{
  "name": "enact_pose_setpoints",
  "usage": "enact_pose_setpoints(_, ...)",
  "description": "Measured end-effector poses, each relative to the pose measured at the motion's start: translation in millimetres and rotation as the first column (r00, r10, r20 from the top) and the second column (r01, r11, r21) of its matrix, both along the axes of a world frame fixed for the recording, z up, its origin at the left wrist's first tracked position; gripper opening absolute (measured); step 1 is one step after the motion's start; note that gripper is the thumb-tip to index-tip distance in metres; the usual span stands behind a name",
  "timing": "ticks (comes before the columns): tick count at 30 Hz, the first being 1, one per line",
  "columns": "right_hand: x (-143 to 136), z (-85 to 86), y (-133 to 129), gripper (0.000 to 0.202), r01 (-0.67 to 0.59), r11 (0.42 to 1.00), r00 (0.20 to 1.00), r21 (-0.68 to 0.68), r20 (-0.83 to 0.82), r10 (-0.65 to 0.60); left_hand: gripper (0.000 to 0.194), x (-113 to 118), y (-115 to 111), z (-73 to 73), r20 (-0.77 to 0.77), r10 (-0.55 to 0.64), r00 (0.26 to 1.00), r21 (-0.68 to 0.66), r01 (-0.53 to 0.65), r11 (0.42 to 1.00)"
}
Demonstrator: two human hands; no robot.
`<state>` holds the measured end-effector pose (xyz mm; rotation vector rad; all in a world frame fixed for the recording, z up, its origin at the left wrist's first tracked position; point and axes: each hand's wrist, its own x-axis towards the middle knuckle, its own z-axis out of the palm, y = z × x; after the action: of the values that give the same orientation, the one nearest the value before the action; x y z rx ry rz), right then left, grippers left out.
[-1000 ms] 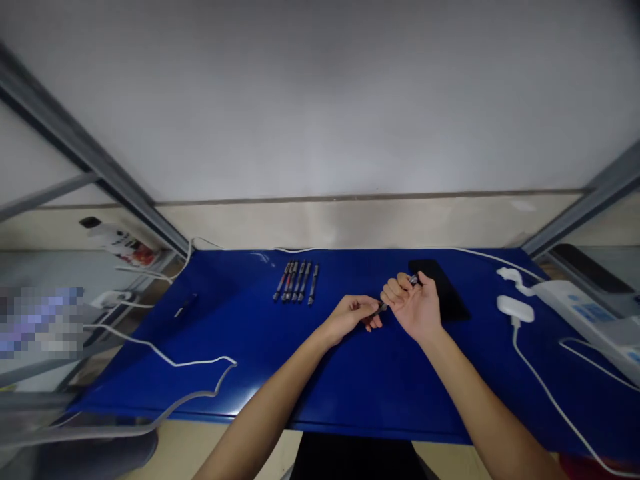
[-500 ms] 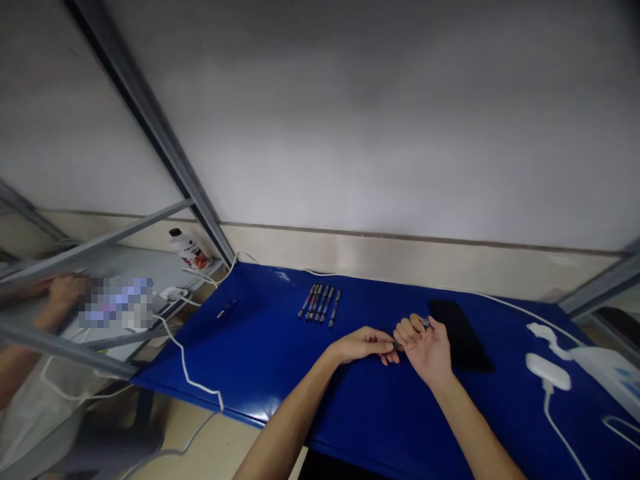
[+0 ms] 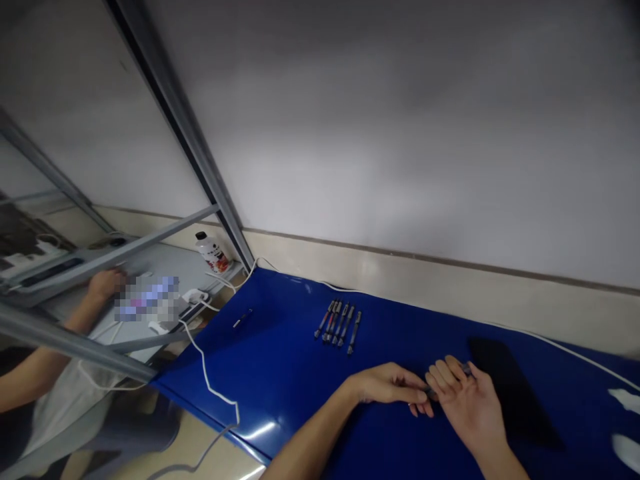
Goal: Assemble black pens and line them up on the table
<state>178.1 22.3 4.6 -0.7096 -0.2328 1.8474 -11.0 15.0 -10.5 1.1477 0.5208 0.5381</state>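
My left hand [image 3: 395, 387] pinches one end of a dark pen [image 3: 431, 391] above the blue table. My right hand [image 3: 465, 393], palm turned up, has its fingers curled round the same pen, whose other end shows by the thumb. Most of its middle is hidden by the fingers. Behind my left hand, several dark pens [image 3: 338, 325] lie side by side on the blue table [image 3: 280, 353], some with red parts. A short, dark, pen-like piece with a white patch [image 3: 243, 319] lies apart at the left.
A black flat pad [image 3: 515, 393] lies beside my right hand. White cables [image 3: 205, 367] run along the table's back and left edge. Past a grey metal frame [image 3: 210, 167], another person's arm [image 3: 75, 327] rests by a white bottle [image 3: 213, 253]. White objects [image 3: 627, 453] sit far right.
The view has swung to the right relative to nothing held: the scene sits further right and lower in the picture. Both my hands keep their hold on the pen. The other person's hand shows more fully.
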Motion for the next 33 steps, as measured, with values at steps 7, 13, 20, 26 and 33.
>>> enact_pose_setpoints(7,9,-15.2,9,0.026,0.027,0.993,0.999,-0.114,0.024,-0.024,0.061,1,3,-4.5,0.058,0.017,0.998,-0.039,-0.014,0.999)
enact_pose_setpoints(13,9,-16.3,11,0.026,0.016,0.995,0.999,-0.096,0.047,-0.012,0.054,-1,4,-0.3,0.051,0.003,0.999,-0.055,0.000,0.999)
enact_pose_setpoints(20,3,-10.0,8,0.029,0.025,1.000,0.999,-0.008,0.024,-0.025,0.052,1,4,-1.0,0.106,0.048,0.993,-0.077,-0.040,0.996)
enact_pose_setpoints(26,1,-10.8,10,0.039,0.006,1.000,0.998,0.019,-0.066,-0.005,0.061,4,3,1.9,0.151,0.094,0.984,-0.118,-0.077,0.990)
enact_pose_setpoints(33,1,-15.6,7,0.041,0.031,0.999,0.980,0.019,-0.199,-0.026,0.059,5,1,2.3,0.125,0.097,0.987,-0.116,-0.082,0.990)
